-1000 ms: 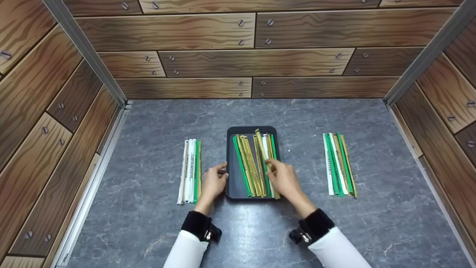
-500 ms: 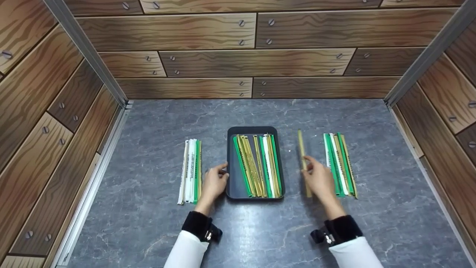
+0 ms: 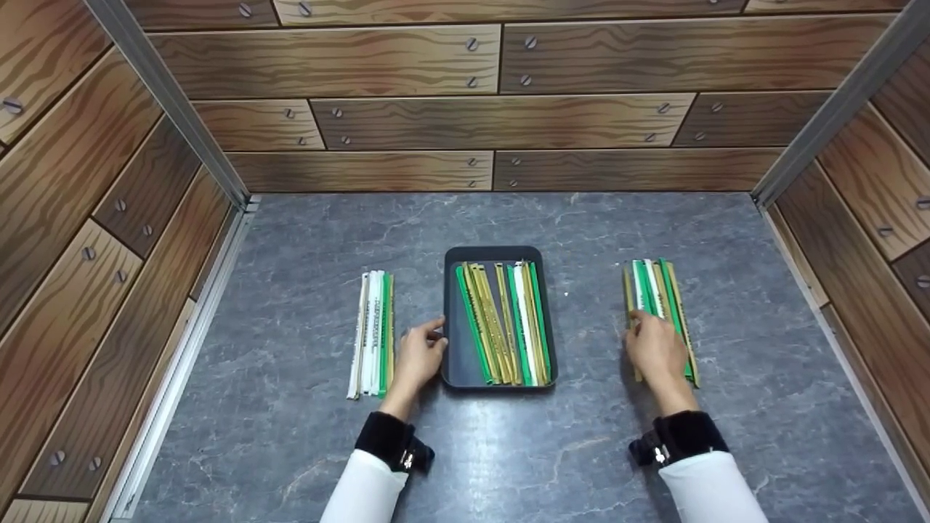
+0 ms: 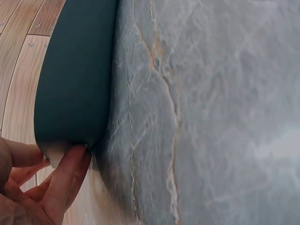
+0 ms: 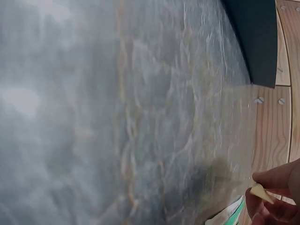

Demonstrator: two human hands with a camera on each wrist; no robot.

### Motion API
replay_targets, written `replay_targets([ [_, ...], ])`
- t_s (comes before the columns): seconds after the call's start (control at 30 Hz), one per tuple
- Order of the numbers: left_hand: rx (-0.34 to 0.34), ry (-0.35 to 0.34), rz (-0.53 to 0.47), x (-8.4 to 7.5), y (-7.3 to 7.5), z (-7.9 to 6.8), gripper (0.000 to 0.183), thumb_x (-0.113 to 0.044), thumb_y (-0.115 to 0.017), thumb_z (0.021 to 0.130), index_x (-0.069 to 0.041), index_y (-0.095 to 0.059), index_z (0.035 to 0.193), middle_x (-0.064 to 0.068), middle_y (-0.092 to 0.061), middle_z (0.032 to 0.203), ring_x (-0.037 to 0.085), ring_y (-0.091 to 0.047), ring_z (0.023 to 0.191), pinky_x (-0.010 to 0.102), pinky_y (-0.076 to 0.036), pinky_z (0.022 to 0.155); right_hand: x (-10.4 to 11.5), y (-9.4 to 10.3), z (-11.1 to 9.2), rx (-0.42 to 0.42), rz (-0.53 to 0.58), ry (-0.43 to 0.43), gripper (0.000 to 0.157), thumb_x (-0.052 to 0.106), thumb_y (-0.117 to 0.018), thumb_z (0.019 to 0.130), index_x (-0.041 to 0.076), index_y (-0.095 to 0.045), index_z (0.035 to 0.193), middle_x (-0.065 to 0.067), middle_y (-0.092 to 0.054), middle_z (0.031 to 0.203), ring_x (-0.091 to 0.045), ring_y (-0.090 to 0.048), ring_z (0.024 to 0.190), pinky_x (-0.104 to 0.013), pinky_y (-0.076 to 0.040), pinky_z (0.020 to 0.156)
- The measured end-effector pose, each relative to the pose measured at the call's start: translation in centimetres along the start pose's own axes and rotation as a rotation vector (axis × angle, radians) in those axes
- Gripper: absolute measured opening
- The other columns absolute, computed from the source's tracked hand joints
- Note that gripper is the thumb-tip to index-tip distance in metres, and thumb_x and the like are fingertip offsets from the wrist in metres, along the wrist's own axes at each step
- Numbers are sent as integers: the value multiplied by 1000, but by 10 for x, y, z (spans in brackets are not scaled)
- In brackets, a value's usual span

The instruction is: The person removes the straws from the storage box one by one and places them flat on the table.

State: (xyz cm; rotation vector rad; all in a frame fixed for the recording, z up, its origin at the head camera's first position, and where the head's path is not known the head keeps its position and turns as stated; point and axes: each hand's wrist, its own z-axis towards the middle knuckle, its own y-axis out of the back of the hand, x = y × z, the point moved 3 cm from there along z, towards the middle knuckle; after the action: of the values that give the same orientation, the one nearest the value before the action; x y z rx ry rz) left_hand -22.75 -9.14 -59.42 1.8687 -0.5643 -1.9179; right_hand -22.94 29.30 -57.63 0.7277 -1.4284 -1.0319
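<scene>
My right hand (image 3: 657, 354) pinches a long thin gold wrapped stick (image 3: 628, 289) at the left edge of the right-hand row of sticks (image 3: 662, 280). In the right wrist view the pale end of that stick (image 5: 261, 193) shows between thumb and fingers. My left hand (image 3: 420, 356) touches the left wall of the dark tray (image 3: 458, 367) with its fingertips, seen against the tray's outer side (image 4: 77, 79) in the left wrist view. Inside the tray lie green, gold and white wrapped sticks (image 3: 490, 327), in two loose bunches.
Left of my left hand lies another row of white, green and gold sticks (image 3: 373, 334). The grey marbled tabletop (image 3: 494, 450) is bounded by wood-patterned walls (image 3: 407, 120) at the back and both sides.
My right hand has lifted a gold stick out of the tray and carried it right to the right-hand row. The left hand and tray have stayed in place.
</scene>
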Motion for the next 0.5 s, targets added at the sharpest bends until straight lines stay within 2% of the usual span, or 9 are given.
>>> replay_targets([
  [0.17,-3,-3,-7,0,0,0,40,-1,-66,90,-1,-63,129,17,-71,99,28,-69,88,38,-56,73,-5,0,7,4,-58,-38,33,9,-56,94,2,-63,126,-24,-68,97,-31,-59,57,-41,-42,41],
  [0.37,5,8,-3,0,0,-1,40,-1,-66,90,-2,-63,130,17,-71,99,28,-69,87,37,-55,70,-10,0,10,39,-81,-71,35,10,-60,92,4,-63,126,-25,-61,113,-44,-63,82,-52,-47,51],
  [0.5,7,10,8,0,0,0,40,-2,-66,91,-2,-63,130,16,-71,98,28,-69,87,37,-55,70,-12,-1,9,52,-78,-85,36,7,-60,91,5,-63,126,-26,-56,119,-47,-62,87,-56,-48,54],
])
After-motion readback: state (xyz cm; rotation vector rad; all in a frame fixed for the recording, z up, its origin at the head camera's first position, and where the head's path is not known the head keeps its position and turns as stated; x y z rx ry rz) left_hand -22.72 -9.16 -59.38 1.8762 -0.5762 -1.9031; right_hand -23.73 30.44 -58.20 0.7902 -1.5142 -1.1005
